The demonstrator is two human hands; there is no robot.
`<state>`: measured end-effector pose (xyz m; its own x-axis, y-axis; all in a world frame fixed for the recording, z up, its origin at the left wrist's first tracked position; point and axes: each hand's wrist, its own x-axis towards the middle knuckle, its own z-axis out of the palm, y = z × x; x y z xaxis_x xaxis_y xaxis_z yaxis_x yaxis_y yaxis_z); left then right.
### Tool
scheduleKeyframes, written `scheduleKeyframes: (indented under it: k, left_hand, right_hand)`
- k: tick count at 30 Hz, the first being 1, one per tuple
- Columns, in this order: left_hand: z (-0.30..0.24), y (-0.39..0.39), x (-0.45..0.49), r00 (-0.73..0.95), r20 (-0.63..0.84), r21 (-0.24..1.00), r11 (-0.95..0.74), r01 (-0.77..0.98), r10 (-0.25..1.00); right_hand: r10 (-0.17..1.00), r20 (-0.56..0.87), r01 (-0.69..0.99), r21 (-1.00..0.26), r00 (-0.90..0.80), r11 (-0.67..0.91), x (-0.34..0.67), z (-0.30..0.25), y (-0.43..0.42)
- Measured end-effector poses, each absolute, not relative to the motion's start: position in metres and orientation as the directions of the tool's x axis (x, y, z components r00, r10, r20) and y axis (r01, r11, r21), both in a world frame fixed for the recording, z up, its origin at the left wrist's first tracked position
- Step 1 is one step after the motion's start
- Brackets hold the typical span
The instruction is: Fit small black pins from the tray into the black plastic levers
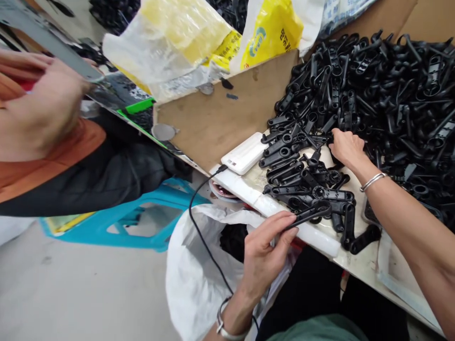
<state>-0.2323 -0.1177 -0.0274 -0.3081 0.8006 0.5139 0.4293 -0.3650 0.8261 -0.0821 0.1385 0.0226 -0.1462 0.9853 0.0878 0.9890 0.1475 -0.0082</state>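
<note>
Near the table's front edge, my left hand [268, 246] pinches one end of a black plastic arm-shaped part [309, 213], its ring end pointing right over other parts. My right hand [346, 149] reaches into the near side of a large heap of similar black parts [384, 99]. Its fingers are curled down, and whatever they hold, if anything, is hidden. Between the two hands lies a looser group of black parts [284, 170] on the table. Below my left hand a white sack [188, 265] hangs open, with dark things inside.
A white power bank [243, 154] with a black cable [194, 208] lies by a cardboard divider [227, 113]. Yellow and white bags [185, 42] are behind it. At left another person's arm [39, 113] is close, beside a blue plastic stool [142, 222].
</note>
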Motion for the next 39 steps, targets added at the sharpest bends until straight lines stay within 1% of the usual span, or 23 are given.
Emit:
scheduleKeyframes:
  k: [2,6,9,11,14,17,19,21,24,27,29,31,34,36,39]
  left_hand:
    - [-0.029,-0.118,-0.235,-0.313,0.507,0.834,-0.366,0.412,0.803]
    - [-0.031,-0.118,-0.238,-0.305,0.496,0.852,-0.387,0.352,0.813]
    - [-0.033,-0.118,-0.238,-0.307,0.482,0.864,-0.385,0.326,0.821]
    - [-0.034,-0.118,-0.237,-0.308,0.473,0.869,-0.379,0.318,0.826]
    - [-0.034,-0.117,-0.236,-0.316,0.467,0.874,-0.375,0.310,0.826]
    - [-0.034,-0.119,-0.235,-0.325,0.462,0.877,-0.371,0.304,0.825]
    - [-0.034,-0.122,-0.237,-0.335,0.452,0.883,-0.361,0.301,0.827]
    - [-0.035,-0.126,-0.238,-0.353,0.430,0.894,-0.337,0.297,0.831]
    - [-0.039,-0.131,-0.239,-0.378,0.388,0.913,-0.295,0.281,0.841]
    - [-0.043,-0.135,-0.237,-0.385,0.363,0.924,-0.274,0.267,0.849]
    - [-0.044,-0.137,-0.233,-0.372,0.369,0.921,-0.282,0.268,0.852]
    - [-0.043,-0.139,-0.229,-0.345,0.389,0.911,-0.300,0.284,0.854]
    - [-0.042,-0.144,-0.224,-0.307,0.410,0.894,-0.312,0.321,0.859]
    - [-0.043,-0.147,-0.221,-0.294,0.411,0.889,-0.308,0.338,0.863]
    - [-0.045,-0.150,-0.218,-0.281,0.405,0.888,-0.302,0.346,0.870]
  right_hand:
    - [0.990,0.077,0.992,-0.036,-0.118,0.121,-0.085,0.019,0.144]
    - [0.987,0.150,0.979,-0.183,-0.064,0.091,-0.076,0.023,0.145]
    - [0.963,0.253,0.946,-0.279,-0.091,0.163,-0.058,0.031,0.141]
    - [0.954,0.277,0.914,-0.347,-0.115,0.211,-0.046,0.033,0.139]
    - [0.980,0.190,0.822,-0.547,-0.065,0.161,-0.036,0.031,0.134]
    - [0.996,0.093,0.624,-0.778,0.006,0.069,-0.031,0.030,0.120]
    - [0.999,0.048,0.474,-0.880,0.015,0.035,-0.027,0.033,0.101]
    - [1.000,0.024,0.370,-0.929,0.012,0.018,-0.019,0.038,0.077]
    - [1.000,0.020,0.332,-0.943,0.008,0.017,-0.006,0.044,0.040]
    - [0.999,-0.037,0.325,-0.945,0.010,-0.038,0.000,0.043,0.013]
    - [0.998,-0.063,0.370,-0.927,0.002,-0.059,0.000,0.038,0.003]
    - [0.999,-0.038,0.506,-0.863,-0.036,-0.015,0.000,0.033,-0.001]
    - [0.991,0.057,0.709,-0.694,-0.119,0.125,0.004,0.028,-0.004]
    - [0.982,0.119,0.762,-0.618,-0.149,0.191,0.011,0.027,-0.008]
    - [0.960,0.199,0.797,-0.539,-0.195,0.273,0.022,0.030,-0.021]
